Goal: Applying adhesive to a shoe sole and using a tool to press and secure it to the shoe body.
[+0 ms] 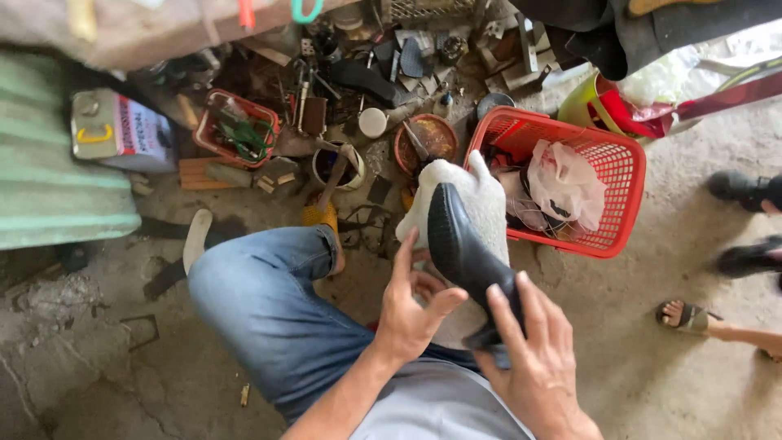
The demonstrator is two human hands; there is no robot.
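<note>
A black shoe (458,240) is held sole-up over my lap, its toe pointing away from me. Behind it lies a white cloth (482,194) that drapes under the shoe. My right hand (533,354) grips the shoe at its heel end, fingers wrapped round it. My left hand (413,303) rests against the shoe's left side with fingers spread, touching both the sole edge and the cloth. My knee in blue jeans (265,301) lies below and to the left.
A red plastic basket (623,175) with crumpled plastic bags stands right of the shoe. Tools, tins, a small red tray (213,130) and scraps litter the ground ahead. A green corrugated sheet (45,175) lies at left. Another person's sandalled foot (687,316) is at right.
</note>
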